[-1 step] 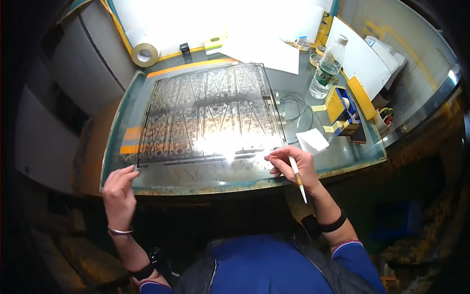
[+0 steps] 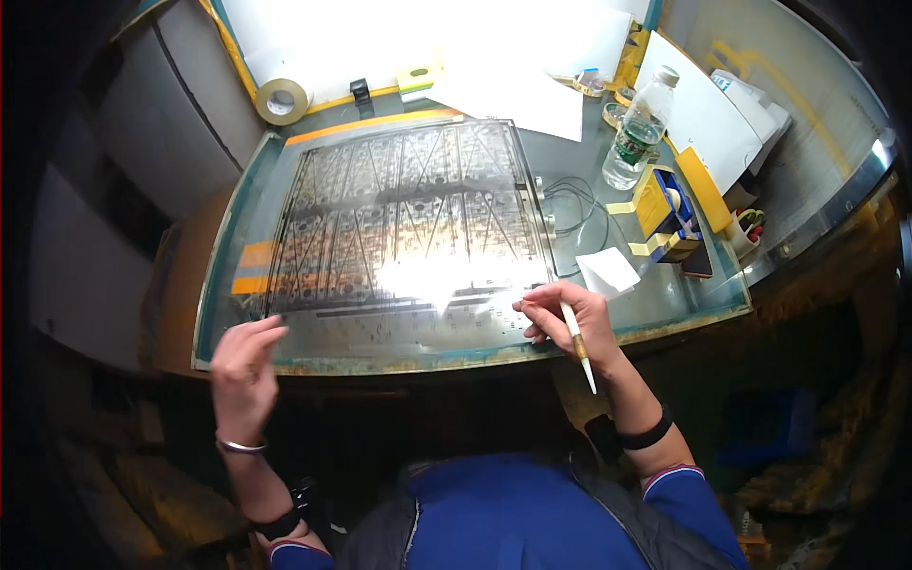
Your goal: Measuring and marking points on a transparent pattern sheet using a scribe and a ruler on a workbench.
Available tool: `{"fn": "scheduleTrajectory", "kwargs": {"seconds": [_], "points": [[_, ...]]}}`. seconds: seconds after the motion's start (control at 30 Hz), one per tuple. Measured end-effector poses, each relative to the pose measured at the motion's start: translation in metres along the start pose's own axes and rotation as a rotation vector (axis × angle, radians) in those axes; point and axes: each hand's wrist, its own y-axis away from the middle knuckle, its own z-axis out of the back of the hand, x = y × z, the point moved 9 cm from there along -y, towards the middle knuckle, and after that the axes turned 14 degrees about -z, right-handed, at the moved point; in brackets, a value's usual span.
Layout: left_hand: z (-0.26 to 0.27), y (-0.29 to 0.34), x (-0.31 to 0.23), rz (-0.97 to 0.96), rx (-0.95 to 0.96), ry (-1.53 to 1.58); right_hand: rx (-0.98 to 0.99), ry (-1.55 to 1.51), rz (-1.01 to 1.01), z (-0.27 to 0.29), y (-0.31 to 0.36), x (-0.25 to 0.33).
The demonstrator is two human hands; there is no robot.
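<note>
In the head view, we see the dark patterned sheet [image 2: 356, 223] lying on the glass table [image 2: 242, 180], close to its front rim. Our left hand [image 2: 245, 375] is near the sheet's front left corner, fingers bent; it is blurry, so we cannot tell if it pinches anything. Our right hand [image 2: 595, 323] grips a white pen-like stick [image 2: 581, 350], its thin end pointing away from the sheet. Those fingertips are by the front right corner; we cannot tell if they touch it. We should go gently, keep the sheet flat and not let the stick scratch it.
</note>
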Motion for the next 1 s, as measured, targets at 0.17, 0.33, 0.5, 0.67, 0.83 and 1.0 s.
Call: {"fn": "scheduleTrajectory", "kwargs": {"seconds": [0.17,0.33,0.5,0.67,0.83,1.0], "points": [[-0.078,-0.019,-0.077,-0.298,0.119,0.296,0.032,0.076,0.075,-0.008,0.001,0.006],[-0.121,-0.038,-0.128,-0.415,0.097,0.394,0.033,0.158,0.113,-0.009,0.004,0.013],[-0.143,-0.028,-0.127,-0.444,0.084,0.402,-0.062,0.056,0.042,0.004,0.005,0.007],[-0.138,-0.016,-0.121,-0.403,0.053,0.405,-0.162,-0.132,0.101,0.024,0.002,0.009],[-0.131,-0.014,-0.118,-0.344,0.056,0.416,-0.164,-0.148,0.102,0.024,0.002,0.01],[-0.131,-0.013,-0.114,-0.322,0.034,0.41,-0.139,-0.188,0.095,0.024,0.001,0.007]]}}
